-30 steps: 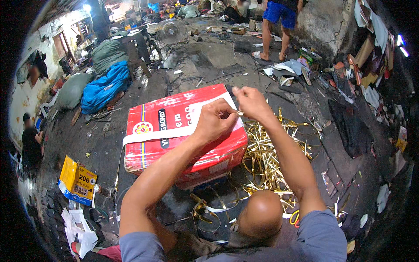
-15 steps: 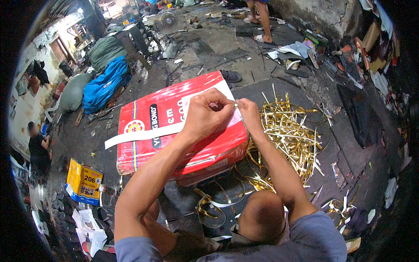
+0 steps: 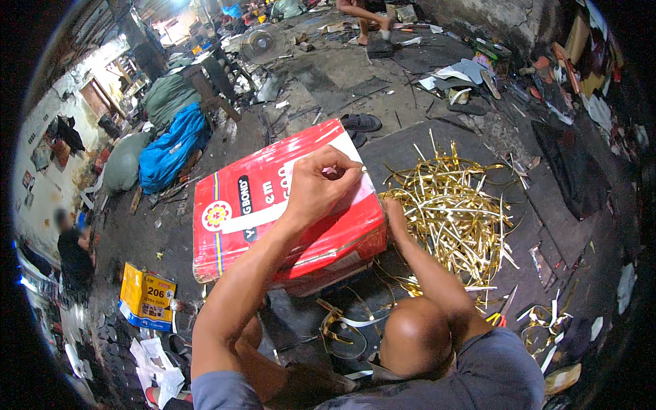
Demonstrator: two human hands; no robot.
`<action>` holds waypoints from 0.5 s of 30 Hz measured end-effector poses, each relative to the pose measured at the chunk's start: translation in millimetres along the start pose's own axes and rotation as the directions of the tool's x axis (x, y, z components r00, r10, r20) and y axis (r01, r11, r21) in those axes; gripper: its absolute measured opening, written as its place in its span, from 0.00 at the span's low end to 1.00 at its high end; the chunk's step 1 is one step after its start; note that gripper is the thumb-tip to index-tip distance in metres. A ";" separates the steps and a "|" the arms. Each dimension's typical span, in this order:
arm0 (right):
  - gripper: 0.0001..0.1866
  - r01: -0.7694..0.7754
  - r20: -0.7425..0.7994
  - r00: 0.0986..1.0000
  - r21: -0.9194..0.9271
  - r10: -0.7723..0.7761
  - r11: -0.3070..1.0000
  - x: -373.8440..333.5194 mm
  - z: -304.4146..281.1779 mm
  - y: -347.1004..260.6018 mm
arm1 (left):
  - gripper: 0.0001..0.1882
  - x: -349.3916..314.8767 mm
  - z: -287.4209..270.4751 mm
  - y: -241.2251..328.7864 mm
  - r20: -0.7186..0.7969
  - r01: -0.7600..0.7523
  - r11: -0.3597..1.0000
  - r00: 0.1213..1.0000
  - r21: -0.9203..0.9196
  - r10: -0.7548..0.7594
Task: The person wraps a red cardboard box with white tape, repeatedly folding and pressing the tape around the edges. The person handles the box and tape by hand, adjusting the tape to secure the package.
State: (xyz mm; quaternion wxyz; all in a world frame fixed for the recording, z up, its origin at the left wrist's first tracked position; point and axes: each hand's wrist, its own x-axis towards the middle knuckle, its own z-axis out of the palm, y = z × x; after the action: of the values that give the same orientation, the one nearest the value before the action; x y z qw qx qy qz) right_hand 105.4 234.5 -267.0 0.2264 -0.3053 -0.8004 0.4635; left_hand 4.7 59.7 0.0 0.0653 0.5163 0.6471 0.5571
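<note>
A big red carton point(image 3: 321, 253) lies in front of me, with a narrow white strip point(image 3: 256, 221) across its top. My left hand point(image 3: 318, 184) rests over the carton, thumb and forefinger pinched near its right edge; the strip runs in under this hand, and its far end is hidden there. Lower down, beside the carton's right side, is my right hand point(image 3: 394, 217), fingers curled; what they hold, if anything, does not show. A tangled heap of gold and white strips point(image 3: 454, 219) lies on the floor just right of that hand.
Left of the carton stands a small yellow-and-blue box point(image 3: 148, 297). Behind are dark sandals point(image 3: 361, 122), a blue bundle point(image 3: 174, 147) and green sacks point(image 3: 123, 164). An orange-handled tool point(image 3: 497, 319) lies near my right arm. Another person's legs point(image 3: 365, 20) show at the back.
My right hand has moved away from my left, down past the carton's right edge. The white strip has slid rightward across the carton. The person at the back has stepped left.
</note>
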 end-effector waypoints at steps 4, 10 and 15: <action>0.20 -0.133 0.092 0.984 -0.179 0.151 0.975 -41.4 -6.8 -16.5 | 0.02 -3.2 -3.6 -4.3 -0.020 0.027 1.000 0.999 -0.008 -0.027; 0.19 -0.253 0.017 0.962 -0.339 0.274 0.906 -73.8 -2.3 13.2 | 0.03 -0.9 -0.1 0.0 0.016 -0.020 1.000 1.000 -0.005 0.021; 0.18 -0.323 -0.038 0.941 -0.395 0.336 0.860 -85.1 -0.7 40.6 | 0.02 -0.3 0.1 1.9 0.019 -0.035 0.999 0.999 -0.007 0.035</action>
State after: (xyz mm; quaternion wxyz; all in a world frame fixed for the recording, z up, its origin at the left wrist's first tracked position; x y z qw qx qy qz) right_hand 177.7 191.1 -309.1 0.0645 -0.4692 -0.8170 0.3288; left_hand 6.0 59.3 1.3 0.0635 0.5327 0.6355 0.5552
